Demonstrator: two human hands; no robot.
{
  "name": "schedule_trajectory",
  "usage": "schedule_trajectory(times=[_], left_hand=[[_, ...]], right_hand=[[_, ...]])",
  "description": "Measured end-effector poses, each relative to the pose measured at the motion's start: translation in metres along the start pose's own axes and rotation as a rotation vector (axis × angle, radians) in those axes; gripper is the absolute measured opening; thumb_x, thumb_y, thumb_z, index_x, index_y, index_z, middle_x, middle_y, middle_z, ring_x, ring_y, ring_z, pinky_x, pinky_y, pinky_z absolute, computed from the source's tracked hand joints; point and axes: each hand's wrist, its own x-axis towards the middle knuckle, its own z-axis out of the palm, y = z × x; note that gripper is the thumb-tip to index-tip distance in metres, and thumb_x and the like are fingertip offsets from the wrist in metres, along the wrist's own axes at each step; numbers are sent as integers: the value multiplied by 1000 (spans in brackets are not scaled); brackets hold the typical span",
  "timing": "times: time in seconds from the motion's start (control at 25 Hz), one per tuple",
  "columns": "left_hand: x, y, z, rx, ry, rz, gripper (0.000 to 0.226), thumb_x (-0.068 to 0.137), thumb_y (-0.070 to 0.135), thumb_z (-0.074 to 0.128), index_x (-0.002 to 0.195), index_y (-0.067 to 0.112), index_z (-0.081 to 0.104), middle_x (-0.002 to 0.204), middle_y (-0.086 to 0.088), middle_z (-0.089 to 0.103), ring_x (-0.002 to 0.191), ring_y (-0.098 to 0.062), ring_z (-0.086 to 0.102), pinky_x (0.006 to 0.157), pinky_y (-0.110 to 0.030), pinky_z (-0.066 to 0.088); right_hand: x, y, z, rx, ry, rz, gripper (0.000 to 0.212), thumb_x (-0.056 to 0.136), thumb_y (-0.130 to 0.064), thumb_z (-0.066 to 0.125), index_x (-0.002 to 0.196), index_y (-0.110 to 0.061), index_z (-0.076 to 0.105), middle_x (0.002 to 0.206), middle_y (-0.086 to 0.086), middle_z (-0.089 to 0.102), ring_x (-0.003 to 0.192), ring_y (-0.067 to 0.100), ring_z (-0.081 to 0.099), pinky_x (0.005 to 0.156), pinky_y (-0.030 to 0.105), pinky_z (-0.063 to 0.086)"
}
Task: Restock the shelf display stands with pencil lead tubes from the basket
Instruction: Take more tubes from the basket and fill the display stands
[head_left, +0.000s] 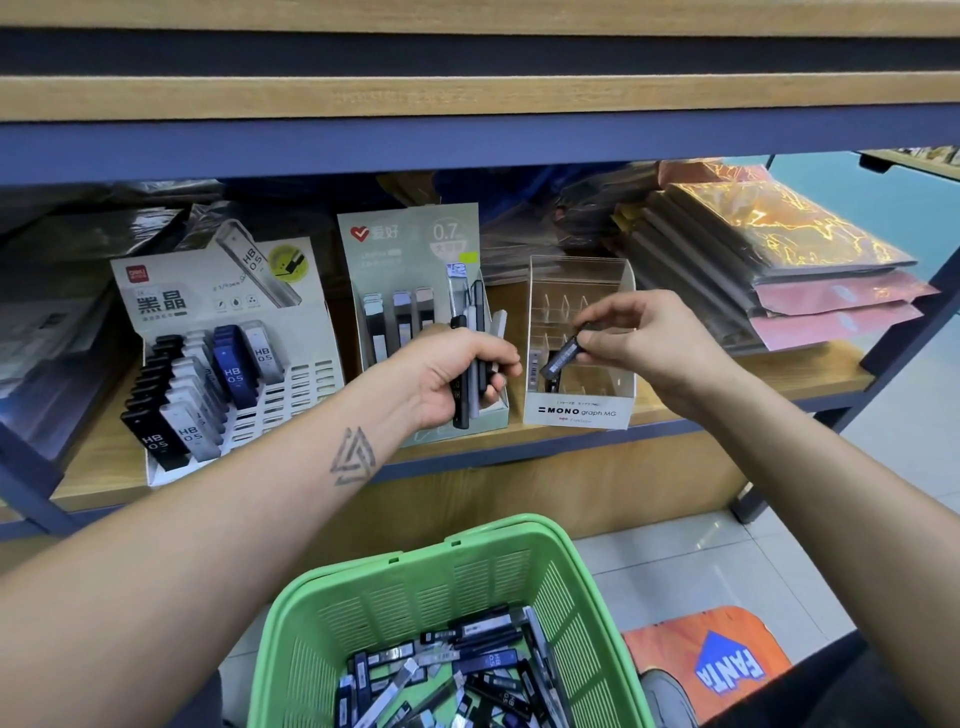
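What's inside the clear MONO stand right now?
The MONO stand shows empty clear dividers and one dark tube, pinched by the right hand, entering a front slot. The white front panel hides the slot bottoms.

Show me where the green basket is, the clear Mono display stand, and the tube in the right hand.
green basket (582, 587): head view, on its right rim.
Mono display stand (576, 411): head view, on its white front label.
tube (560, 359): head view, on its dark body, below the right hand (644, 338).

Head-worn camera looks forward and down, close over shelf (467, 447) and basket (545, 582).
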Motion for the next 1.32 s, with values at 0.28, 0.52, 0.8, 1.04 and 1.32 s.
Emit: schedule_trajectory(times=[0.28, 0.52, 0.8, 1.04, 1.32], left_hand=[[2, -8, 9, 102, 40, 47, 11, 81, -2, 72, 90, -3, 66, 84, -20, 63, 56, -18, 59, 48, -23, 45], [2, -9, 18, 84, 75, 106, 21, 77, -5, 75, 96, -9, 68, 81, -20, 63, 55, -19, 60, 50, -25, 46], [2, -7, 11, 65, 72, 103, 46, 72, -6, 77, 114, -19, 63, 87, -23, 69, 56, -18, 59, 49, -23, 46], [0, -10, 10, 102, 70, 106, 43, 74, -7, 76, 112, -20, 63, 101, -32, 69, 57, -19, 59, 51, -24, 46], [2, -12, 9, 128, 38, 79, 42, 75, -4, 76, 113, -19, 63, 92, -24, 64, 57, -17, 58, 50, -22, 46]], right_hand=[[-3, -1, 3, 95, -55, -23, 19, 85, 6, 74, 102, -1, 70, 82, 12, 76, 81, 27, 76, 77, 34, 63], [-2, 0, 1, 49, -11, -63, 25, 82, 6, 77, 103, -7, 73, 83, 10, 75, 79, 23, 76, 74, 29, 61], [5, 16, -11, -513, 214, -147, 18, 81, -10, 83, 96, -19, 79, 87, -3, 72, 81, 15, 68, 81, 29, 55], [4, 37, 14, -659, 227, -173, 15, 86, -6, 77, 98, -15, 76, 89, 1, 72, 85, 20, 66, 79, 33, 54], [6, 47, 25, -671, 273, -184, 15, 89, -5, 73, 101, -13, 76, 94, 5, 75, 88, 21, 69, 81, 34, 56]])
